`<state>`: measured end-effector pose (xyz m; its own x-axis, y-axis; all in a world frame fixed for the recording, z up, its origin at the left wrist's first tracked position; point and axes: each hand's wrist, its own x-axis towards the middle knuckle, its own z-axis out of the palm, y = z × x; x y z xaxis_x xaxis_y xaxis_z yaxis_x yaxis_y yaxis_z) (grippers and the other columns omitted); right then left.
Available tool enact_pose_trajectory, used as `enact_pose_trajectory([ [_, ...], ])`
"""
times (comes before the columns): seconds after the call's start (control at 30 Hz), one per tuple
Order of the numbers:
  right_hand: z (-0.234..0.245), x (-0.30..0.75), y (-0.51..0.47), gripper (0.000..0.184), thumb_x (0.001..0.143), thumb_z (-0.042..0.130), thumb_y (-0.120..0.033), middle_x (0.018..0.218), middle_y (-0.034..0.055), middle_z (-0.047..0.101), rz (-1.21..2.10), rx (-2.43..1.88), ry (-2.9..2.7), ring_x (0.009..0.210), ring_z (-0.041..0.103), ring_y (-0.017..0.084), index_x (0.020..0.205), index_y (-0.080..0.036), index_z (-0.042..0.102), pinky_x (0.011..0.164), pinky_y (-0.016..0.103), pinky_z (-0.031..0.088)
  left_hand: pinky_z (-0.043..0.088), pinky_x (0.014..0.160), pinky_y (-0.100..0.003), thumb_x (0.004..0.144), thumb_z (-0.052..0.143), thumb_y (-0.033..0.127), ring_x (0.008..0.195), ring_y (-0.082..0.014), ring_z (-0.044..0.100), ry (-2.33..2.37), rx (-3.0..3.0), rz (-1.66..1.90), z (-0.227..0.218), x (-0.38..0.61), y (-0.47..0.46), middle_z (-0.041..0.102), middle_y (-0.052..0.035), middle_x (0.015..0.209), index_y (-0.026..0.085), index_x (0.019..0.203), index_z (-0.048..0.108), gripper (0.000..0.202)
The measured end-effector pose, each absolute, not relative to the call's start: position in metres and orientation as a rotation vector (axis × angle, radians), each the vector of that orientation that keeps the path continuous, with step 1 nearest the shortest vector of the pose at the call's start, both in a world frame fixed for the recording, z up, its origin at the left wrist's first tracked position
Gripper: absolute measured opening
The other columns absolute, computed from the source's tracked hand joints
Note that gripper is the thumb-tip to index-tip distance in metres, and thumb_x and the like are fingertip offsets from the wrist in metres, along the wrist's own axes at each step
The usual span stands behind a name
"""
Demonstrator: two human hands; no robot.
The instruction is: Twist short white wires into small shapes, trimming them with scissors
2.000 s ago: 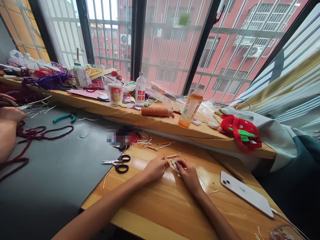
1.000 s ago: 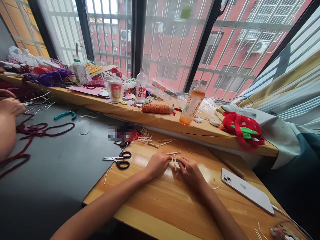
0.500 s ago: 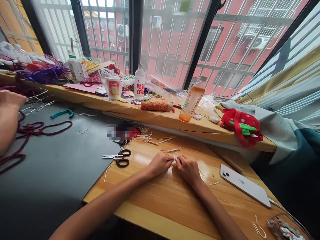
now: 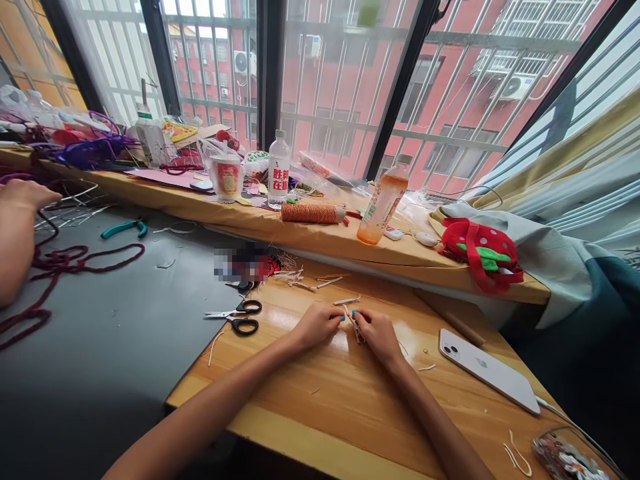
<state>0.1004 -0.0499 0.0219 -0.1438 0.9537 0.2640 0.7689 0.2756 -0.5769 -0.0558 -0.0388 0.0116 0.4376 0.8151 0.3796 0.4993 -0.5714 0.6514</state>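
Note:
Over the wooden table, my left hand (image 4: 320, 325) and my right hand (image 4: 377, 333) are close together, a narrow gap between their fingertips. My right thumb and fingers pinch a small piece of white cord (image 4: 357, 331), whose ends stick out toward the left and below the fingers. My left hand is closed in a pinch beside the cord; what its fingertips hold, if anything, is too small to make out. Just beyond the fingertips lies another white strip (image 4: 347, 301). Black-handled scissors (image 4: 244, 317) rest to the left of my left hand, with white cord scraps (image 4: 295, 277) farther back.
A phone (image 4: 487, 370) with a cable lies at right. On the ledge are an orange thread spool (image 4: 313, 213), a water bottle (image 4: 279, 170), a tilted drink bottle (image 4: 383, 207) and a red pouch (image 4: 483, 250). At left, another person's hand (image 4: 27, 197) is near dark red cord (image 4: 75, 260) and teal pliers (image 4: 125, 229).
My fingertips have moved slightly apart, and more of the white cord shows by my right fingers. At left, the other person's hand has shifted a little to the right.

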Motion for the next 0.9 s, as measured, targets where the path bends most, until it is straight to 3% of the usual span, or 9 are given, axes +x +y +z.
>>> enact_pose_trajectory([
  [0.1,0.023,0.107,-0.046,0.033,0.072,0.043,-0.040,0.067,0.0027,0.061,0.956,-1.482,-1.761,0.047,0.051,0.011,0.086,-0.015,0.060,0.041,0.021,0.034,0.037,0.063,-0.020,0.073,0.040,0.016,0.068,-0.0133,0.054,1.175,2.062,1.024,0.013,-0.060,-0.036,0.064,-0.0038,0.077,0.014,0.082,0.064,0.026],
  [0.17,0.023,0.108,-0.047,0.040,0.065,0.053,-0.041,0.075,0.0035,0.062,1.086,-1.418,-1.733,0.051,0.053,0.012,0.095,-0.015,0.058,0.042,0.021,0.036,0.037,0.061,-0.020,0.073,0.039,0.017,0.066,-0.0130,0.054,1.189,1.978,1.043,0.015,-0.061,-0.036,0.064,-0.0034,0.075,0.014,0.083,0.064,0.027],
  [0.3,0.020,0.101,-0.052,0.031,0.062,0.057,-0.038,0.072,0.0025,0.062,1.149,-1.309,-1.724,0.057,0.053,0.012,0.083,-0.016,0.063,0.050,0.021,0.039,0.038,0.062,-0.020,0.072,0.040,0.017,0.065,-0.0124,0.054,1.151,1.893,1.066,0.019,-0.060,-0.038,0.064,-0.0021,0.069,0.013,0.074,0.065,0.025],
  [0.53,0.023,0.087,-0.061,0.033,0.060,0.059,-0.038,0.061,-0.0002,0.057,1.432,-1.197,-1.416,0.037,0.035,0.003,0.083,-0.014,0.063,0.036,0.017,0.024,0.040,0.067,-0.021,0.074,0.040,0.021,0.070,-0.0128,0.055,1.007,1.786,1.035,0.019,-0.060,-0.037,0.063,-0.0021,0.074,0.012,0.080,0.062,0.025],
  [0.9,0.014,0.089,-0.062,0.032,0.067,0.051,-0.040,0.044,-0.0049,0.041,1.242,-1.239,-1.597,0.037,0.031,0.005,0.078,-0.012,0.064,0.038,0.019,0.021,0.039,0.069,-0.024,0.073,0.049,0.025,0.077,-0.0141,0.048,1.182,2.476,1.094,0.017,-0.067,-0.042,0.053,-0.0027,0.079,0.017,0.087,0.055,0.017],
])
